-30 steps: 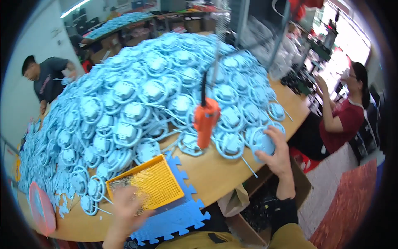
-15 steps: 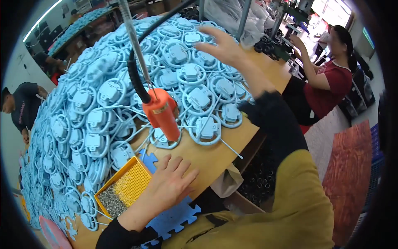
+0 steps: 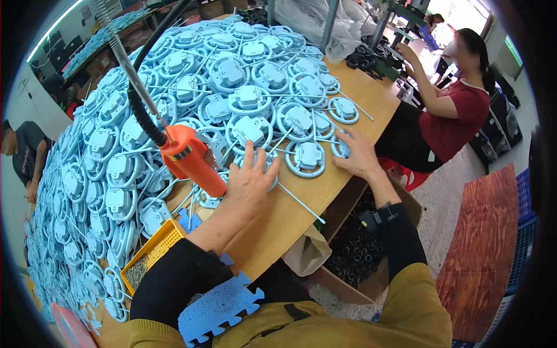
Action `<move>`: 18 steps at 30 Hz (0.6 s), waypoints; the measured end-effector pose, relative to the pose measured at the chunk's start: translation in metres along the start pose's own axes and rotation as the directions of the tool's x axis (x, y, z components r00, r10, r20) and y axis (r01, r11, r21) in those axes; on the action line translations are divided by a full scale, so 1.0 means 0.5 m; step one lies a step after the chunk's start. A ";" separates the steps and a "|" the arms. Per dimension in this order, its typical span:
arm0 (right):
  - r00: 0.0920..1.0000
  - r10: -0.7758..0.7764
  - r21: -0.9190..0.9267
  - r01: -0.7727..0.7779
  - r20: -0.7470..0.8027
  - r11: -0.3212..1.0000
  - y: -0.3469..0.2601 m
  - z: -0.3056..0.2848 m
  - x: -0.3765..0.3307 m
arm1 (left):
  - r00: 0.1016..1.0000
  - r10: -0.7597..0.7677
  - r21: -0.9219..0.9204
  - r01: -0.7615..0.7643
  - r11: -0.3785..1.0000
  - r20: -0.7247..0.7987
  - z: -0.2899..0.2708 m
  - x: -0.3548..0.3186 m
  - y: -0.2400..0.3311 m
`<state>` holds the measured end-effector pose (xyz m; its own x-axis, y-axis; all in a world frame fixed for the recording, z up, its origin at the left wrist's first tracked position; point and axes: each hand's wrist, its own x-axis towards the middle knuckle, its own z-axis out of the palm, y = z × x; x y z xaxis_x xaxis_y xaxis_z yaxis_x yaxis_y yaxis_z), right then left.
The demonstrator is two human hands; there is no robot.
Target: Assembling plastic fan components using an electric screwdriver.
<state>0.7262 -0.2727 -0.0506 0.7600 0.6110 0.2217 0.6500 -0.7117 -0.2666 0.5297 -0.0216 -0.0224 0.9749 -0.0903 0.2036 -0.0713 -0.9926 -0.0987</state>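
Fingers spread, my left hand [image 3: 249,182] reaches over the table's front edge, over a light-blue plastic ring part that it partly hides. Farther right, my right hand [image 3: 358,155] has its thumb and fingers curved round another light-blue ring part [image 3: 342,149] at the edge of the pile. Between the hands lies a ring part with a boxy centre [image 3: 306,156]. Just left of my left hand hangs an orange-red power screwdriver [image 3: 194,159] on a spring and black cable; neither hand holds it.
A large heap of light-blue ring parts [image 3: 119,168] covers much of the wooden table [image 3: 290,206]. A yellow basket [image 3: 165,238] holds small metal pieces, beside a blue foam mat [image 3: 223,304]. Below the edge stands a carton of black rings [image 3: 357,255]. A person in red [image 3: 464,110] sits at right.
My right hand has come back from above the far part of the heap to the table's right edge. My left hand has moved forward onto the parts. The screwdriver appears farther left.
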 end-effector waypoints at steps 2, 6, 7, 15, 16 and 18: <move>1.000 0.014 -0.101 -0.014 -0.003 0.995 -0.007 -0.057 -0.006 | 0.998 0.044 -0.003 -0.044 0.999 -0.051 -0.019 -0.024 -0.016; 0.989 0.147 -0.259 -0.148 -0.021 0.954 0.009 -0.188 -0.050 | 1.000 0.001 0.067 0.001 0.998 -0.027 -0.013 -0.037 -0.027; 0.982 0.173 -0.249 -0.185 -0.069 0.951 0.024 -0.214 -0.067 | 1.000 -0.007 0.021 0.007 1.000 -0.021 -0.024 -0.037 -0.030; 0.958 0.260 0.576 -0.146 -0.120 0.804 0.031 -0.162 -0.101 | 0.958 0.000 -0.180 -0.053 0.982 -0.287 -0.057 -0.049 0.002; 0.957 0.286 0.696 -0.177 -0.043 0.696 0.013 -0.131 -0.096 | 0.949 -0.002 -0.217 -0.070 0.974 -0.316 -0.077 -0.050 0.015; 0.960 0.278 0.845 -0.178 0.035 0.505 -0.051 -0.067 -0.079 | 0.947 0.003 -0.261 -0.092 0.961 -0.322 -0.134 -0.064 0.034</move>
<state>0.6797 -0.2905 -0.0214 0.9101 0.4008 0.1054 0.1890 -0.1751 -0.9662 0.4832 -0.0412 0.0345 0.8550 -0.1152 0.5057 -0.2135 -0.9668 0.1407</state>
